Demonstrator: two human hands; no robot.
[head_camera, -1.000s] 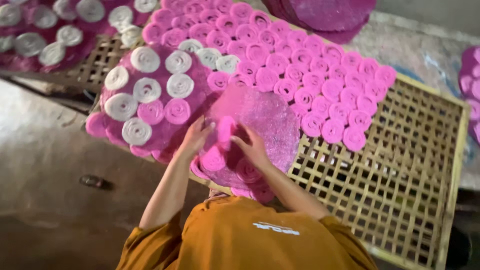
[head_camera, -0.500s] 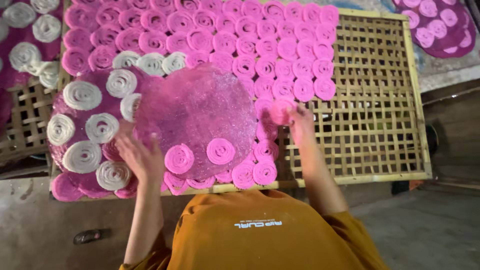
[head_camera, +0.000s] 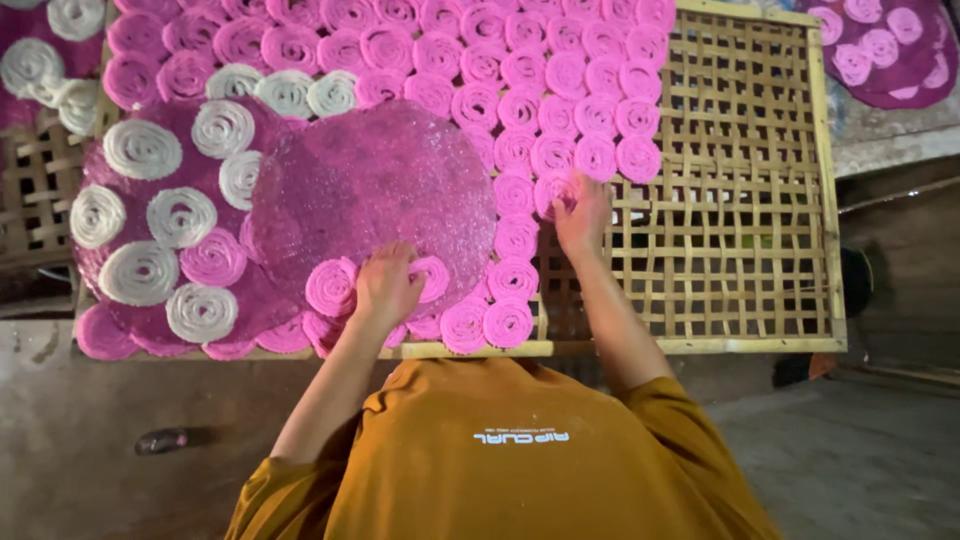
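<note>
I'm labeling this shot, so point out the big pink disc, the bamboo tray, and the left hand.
big pink disc (head_camera: 375, 185), head view, bare centre.
bamboo tray (head_camera: 740, 200), head view, bare lattice.
left hand (head_camera: 385, 285), head view, back of hand.

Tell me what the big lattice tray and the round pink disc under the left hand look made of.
Lattice tray: apparently woven bamboo or cane strips, pale tan, matte, with open square gaps. Pink disc: looks like a woven or moulded mat with a grainy, slightly glistening surface; its material is unclear. The left hand rests on its lower edge.
</note>
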